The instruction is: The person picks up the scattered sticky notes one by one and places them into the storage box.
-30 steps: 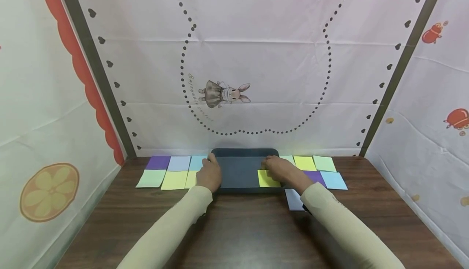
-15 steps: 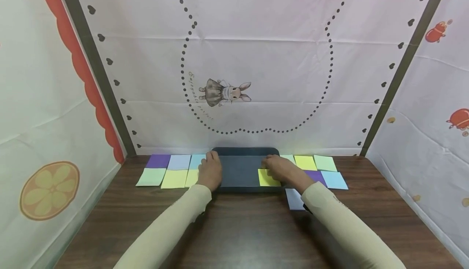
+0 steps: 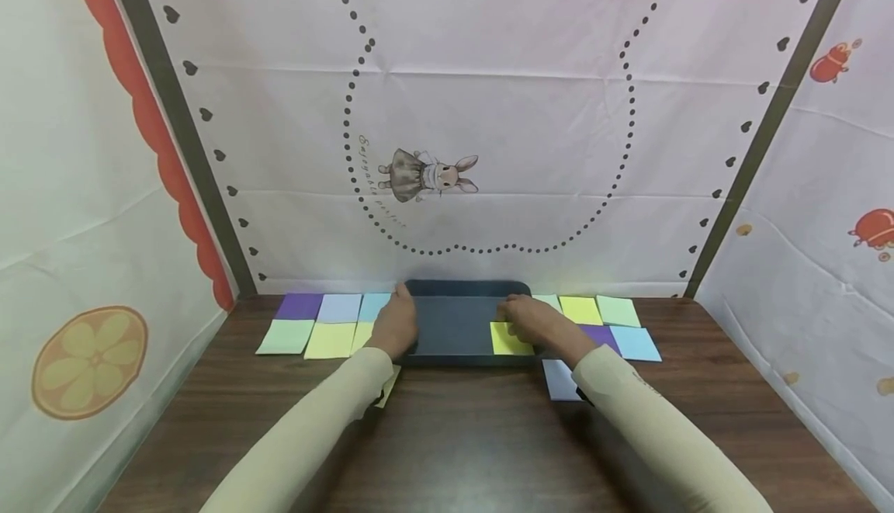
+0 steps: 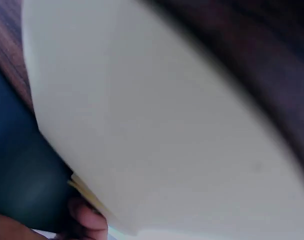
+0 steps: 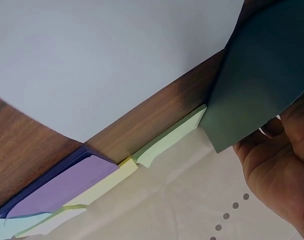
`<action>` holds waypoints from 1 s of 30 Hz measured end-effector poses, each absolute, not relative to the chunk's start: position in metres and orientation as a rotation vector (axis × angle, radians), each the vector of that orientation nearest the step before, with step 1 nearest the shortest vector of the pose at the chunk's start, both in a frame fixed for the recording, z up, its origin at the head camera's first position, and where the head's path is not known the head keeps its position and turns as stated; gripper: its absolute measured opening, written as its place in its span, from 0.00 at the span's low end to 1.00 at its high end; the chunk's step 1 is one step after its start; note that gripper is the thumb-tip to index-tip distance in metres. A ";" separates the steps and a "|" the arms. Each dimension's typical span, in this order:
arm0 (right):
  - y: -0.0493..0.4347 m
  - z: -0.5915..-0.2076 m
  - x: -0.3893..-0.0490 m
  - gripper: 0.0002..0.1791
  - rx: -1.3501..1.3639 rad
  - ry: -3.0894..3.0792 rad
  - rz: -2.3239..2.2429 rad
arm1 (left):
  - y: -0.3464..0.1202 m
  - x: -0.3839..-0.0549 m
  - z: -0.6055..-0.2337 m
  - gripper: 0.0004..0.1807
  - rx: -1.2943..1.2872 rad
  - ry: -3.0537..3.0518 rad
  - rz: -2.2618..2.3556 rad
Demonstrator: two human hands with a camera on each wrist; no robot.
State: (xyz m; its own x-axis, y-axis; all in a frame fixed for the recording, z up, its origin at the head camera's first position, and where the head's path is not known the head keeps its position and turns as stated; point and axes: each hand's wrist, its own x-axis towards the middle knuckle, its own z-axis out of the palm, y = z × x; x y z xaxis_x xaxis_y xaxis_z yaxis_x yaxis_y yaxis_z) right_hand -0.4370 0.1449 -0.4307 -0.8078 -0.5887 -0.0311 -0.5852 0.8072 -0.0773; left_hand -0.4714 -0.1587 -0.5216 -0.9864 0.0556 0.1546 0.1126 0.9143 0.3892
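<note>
A shallow dark tray (image 3: 454, 327) lies against the back curtain, with a yellow sticky note (image 3: 511, 339) near its front right corner. My left hand (image 3: 395, 323) grips the tray's left side, covering part of the rim. The left wrist view shows its fingertips (image 4: 88, 217) beside a yellow pad's edge and the dark wall. My right hand (image 3: 527, 319) holds the right side; in the right wrist view its fingers (image 5: 257, 150) curl at the tray wall (image 5: 247, 95). Another yellow pad (image 3: 388, 387) peeks out under my left sleeve, and a lavender pad (image 3: 559, 379) under my right.
Left of the tray, sticky pads lie in two rows: purple (image 3: 299, 306), lavender (image 3: 339, 308), blue (image 3: 374, 305), green (image 3: 285, 337) and yellow (image 3: 330, 340). Right of it are yellow (image 3: 581, 310), green (image 3: 618, 311), purple (image 3: 602, 336) and blue (image 3: 635, 344) pads. Curtains stand behind and beside the brown table (image 3: 454, 435).
My left hand and forearm have shifted slightly left, uncovering the yellow pad under the sleeve. The right hand and the tray stay in place.
</note>
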 end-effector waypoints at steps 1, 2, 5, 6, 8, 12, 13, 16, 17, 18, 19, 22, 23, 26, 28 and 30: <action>0.145 -0.431 -0.437 0.14 -0.949 2.934 -0.102 | -0.158 -0.469 -0.520 0.45 -0.123 -2.933 -0.618; 0.145 -0.431 -0.438 0.14 -0.945 2.932 -0.107 | -0.157 -0.468 -0.520 0.44 -0.112 -2.920 -0.627; 0.144 -0.430 -0.439 0.14 -0.943 2.931 -0.102 | -0.149 -0.452 -0.504 0.39 -0.065 -2.892 -0.645; 0.144 -0.430 -0.439 0.14 -0.939 2.931 -0.096 | -0.146 -0.446 -0.498 0.37 -0.052 -2.881 -0.657; 0.144 -0.429 -0.440 0.14 -0.928 2.931 -0.082 | -0.141 -0.436 -0.487 0.34 -0.020 -2.873 -0.652; 0.144 -0.428 -0.440 0.14 -0.904 2.929 -0.065 | -0.135 -0.426 -0.476 0.30 0.023 -2.905 -0.629; 0.144 -0.428 -0.439 0.14 -0.912 2.927 -0.059 | -0.134 -0.425 -0.475 0.29 0.031 -2.916 -0.618; 0.144 -0.427 -0.439 0.13 -0.952 2.924 -0.034 | -0.132 -0.423 -0.473 0.25 0.049 -2.929 -0.620; 0.145 -0.426 -0.439 0.14 -0.973 2.924 -0.030 | -0.132 -0.424 -0.474 0.25 0.053 -2.930 -0.628; 0.146 -0.426 -0.440 0.14 -1.000 2.928 -0.037 | -0.133 -0.425 -0.476 0.24 0.054 -2.928 -0.633; 0.147 -0.425 -0.440 0.15 -1.019 2.936 -0.056 | -0.133 -0.426 -0.477 0.24 0.058 -2.928 -0.641; 0.157 -0.422 -0.444 0.18 -1.041 3.001 -0.194 | -0.135 -0.431 -0.482 0.24 0.056 -2.933 -0.673; 0.162 -0.421 -0.446 0.18 -1.051 3.033 -0.259 | -0.135 -0.433 -0.483 0.24 0.055 -2.935 -0.679; 0.179 -0.415 -0.454 0.18 -0.996 3.145 -0.422 | -0.135 -0.436 -0.484 0.25 0.052 -2.943 -0.683; 0.191 -0.412 -0.460 0.16 -0.934 3.205 -0.432 | -0.134 -0.437 -0.483 0.26 0.050 -2.946 -0.682; 0.201 -0.410 -0.464 0.14 -0.829 3.218 -0.398 | -0.133 -0.435 -0.482 0.28 0.053 -2.952 -0.684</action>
